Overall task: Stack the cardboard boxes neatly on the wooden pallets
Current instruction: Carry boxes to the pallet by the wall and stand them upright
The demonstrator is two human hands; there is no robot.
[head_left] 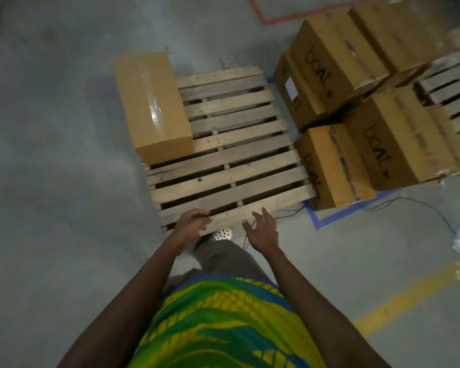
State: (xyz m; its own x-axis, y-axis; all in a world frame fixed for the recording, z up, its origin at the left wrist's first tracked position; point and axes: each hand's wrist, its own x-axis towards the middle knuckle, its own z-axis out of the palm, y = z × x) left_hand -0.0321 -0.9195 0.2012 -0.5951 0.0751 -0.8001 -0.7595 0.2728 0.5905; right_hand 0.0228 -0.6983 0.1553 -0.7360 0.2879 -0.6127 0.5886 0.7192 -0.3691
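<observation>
The wooden pallet [231,147] lay flat on the floor, slats crosswise to the viewer. One cardboard box [153,106] rested along the pallet's left edge, long axis running away from the viewer, taped seam up. The left hand [190,225] and the right hand [263,231] hovered at the pallet's near edge, fingers spread, holding nothing. More printed boxes [356,110] stood right of the pallet.
</observation>
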